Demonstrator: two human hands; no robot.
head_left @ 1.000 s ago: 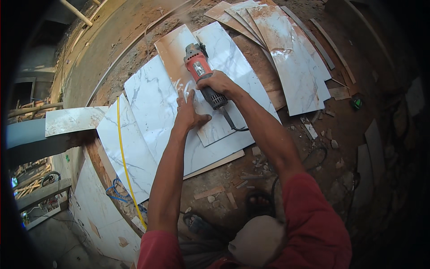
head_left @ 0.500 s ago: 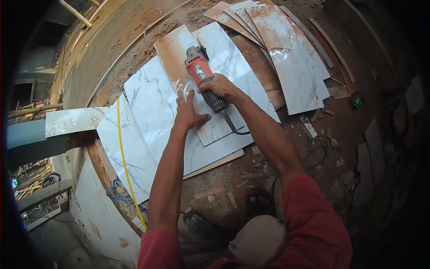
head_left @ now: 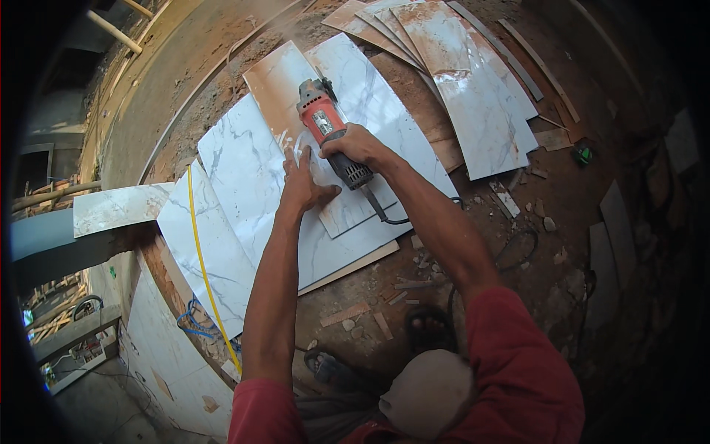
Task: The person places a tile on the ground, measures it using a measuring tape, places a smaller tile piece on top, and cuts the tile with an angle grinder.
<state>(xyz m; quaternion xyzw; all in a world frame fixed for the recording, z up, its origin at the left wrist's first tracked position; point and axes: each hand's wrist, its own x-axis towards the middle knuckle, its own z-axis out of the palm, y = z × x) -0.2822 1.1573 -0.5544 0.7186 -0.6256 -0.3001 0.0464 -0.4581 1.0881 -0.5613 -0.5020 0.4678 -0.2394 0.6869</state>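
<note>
My right hand (head_left: 355, 145) is wrapped round the black rear body of a red and grey angle grinder (head_left: 321, 118). The grinder's head points away from me over a narrow marble-patterned tile (head_left: 272, 87), and its disc cannot be made out. Brown dust coats the far part of that tile, and a faint haze hangs beyond it. Just left of the grinder, my left hand (head_left: 302, 186) presses on the tile, fingers spread and thumb out. Underneath lie larger white, grey-veined tiles (head_left: 233, 166). The grinder's cord (head_left: 376, 206) runs back from its rear end.
A fanned stack of dusty tiles (head_left: 481, 111) lies at the far right. A yellow measuring tape (head_left: 201, 255) stretches across the left tile. Near a green and black tape measure case (head_left: 582, 154) are tile offcuts (head_left: 506, 200). My sandalled feet (head_left: 429, 329) stand among rubble.
The whole view has shifted slightly. Both hands and the grinder keep nearly the same place on the narrow tile.
</note>
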